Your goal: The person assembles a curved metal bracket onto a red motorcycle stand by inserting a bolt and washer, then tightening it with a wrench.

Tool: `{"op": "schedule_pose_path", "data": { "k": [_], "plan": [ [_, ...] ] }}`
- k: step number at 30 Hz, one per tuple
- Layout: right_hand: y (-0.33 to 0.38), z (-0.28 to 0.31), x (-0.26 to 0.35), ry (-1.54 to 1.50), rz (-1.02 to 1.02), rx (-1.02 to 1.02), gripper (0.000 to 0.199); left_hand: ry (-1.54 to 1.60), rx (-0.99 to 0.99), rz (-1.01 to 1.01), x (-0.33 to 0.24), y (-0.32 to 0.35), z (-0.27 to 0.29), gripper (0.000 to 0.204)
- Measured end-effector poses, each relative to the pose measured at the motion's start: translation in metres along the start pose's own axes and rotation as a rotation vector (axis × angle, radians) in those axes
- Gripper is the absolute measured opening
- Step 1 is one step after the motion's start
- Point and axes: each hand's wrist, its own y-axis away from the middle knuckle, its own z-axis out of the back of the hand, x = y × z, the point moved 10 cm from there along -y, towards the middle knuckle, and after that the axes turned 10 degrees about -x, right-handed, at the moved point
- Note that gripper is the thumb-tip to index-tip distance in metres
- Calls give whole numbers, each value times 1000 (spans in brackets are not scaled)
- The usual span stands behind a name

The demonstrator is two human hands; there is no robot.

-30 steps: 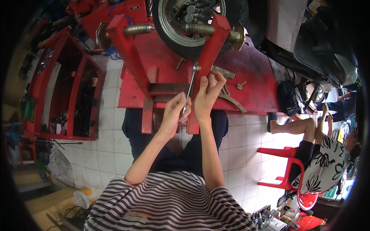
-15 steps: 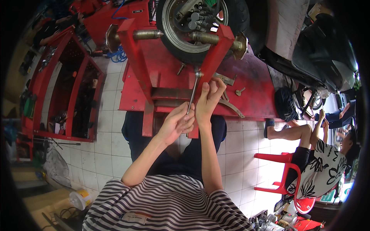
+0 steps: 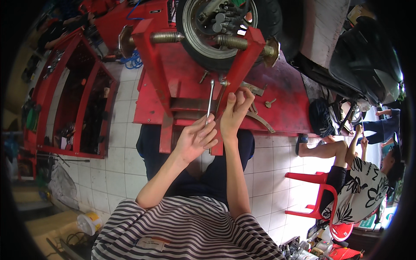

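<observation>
Nearest was the person's striped shirt (image 3: 182, 229), with dark trousers (image 3: 162, 173) showing past its hem. Beyond it, the left hand (image 3: 197, 138) held a slim metal wrench (image 3: 210, 102), its lower end pinched between thumb and fingers, the other fingers loosely bent. The wrench stood nearly upright in the view, its far end just left of, and apart from, a bolt (image 3: 224, 82) on the red stand's right post (image 3: 240, 65). The right hand (image 3: 235, 110) was half wide beside that post, its fingers bent and parted from the thumb; whether it touched the metal could not be made out. A crossbar (image 3: 193, 105) ran from the right post to the left post (image 3: 151, 65). On the red tabletop (image 3: 286, 99), to the right of the right hand, lay a curved metal strip (image 3: 262, 121), a flat bracket (image 3: 255, 89) and a small key-shaped piece (image 3: 270, 103). Two threaded rods (image 3: 167, 37) pointed toward each other from the tops of the posts, and behind them was a tyred wheel (image 3: 208, 56). Farther off, a red cabinet (image 3: 73, 95) stood on the left, and on the right a co-worker (image 3: 362, 186) in a patterned shirt sat on a red chair (image 3: 312, 177).
</observation>
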Motion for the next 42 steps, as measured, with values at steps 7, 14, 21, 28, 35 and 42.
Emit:
{"op": "schedule_pose_path", "data": {
  "k": [7, 14, 21, 28, 35, 42],
  "plan": [
    [6, 5, -1, -31, -67, -28, 37, -610, -95, -229, -3, 38, 4, 17],
    [78, 69, -15, 127, -356, 88, 31, -1214, -364, -353, 8, 46, 35, 20],
    [88, 100, -9, -98, -538, 94, 13, -995, -269, -327, 3, 51, 23, 15],
    [71, 95, 13, -158, -535, 197, 9, -767, -153, -389, -24, 49, -26, 21],
    [50, 91, 55, -293, -405, 191, 17, -779, -59, -432, -45, 52, -66, 19],
    [29, 83, 106, -215, -155, 266, 26, -975, 104, -613, -65, 76, -85, 22]
  ]
}}
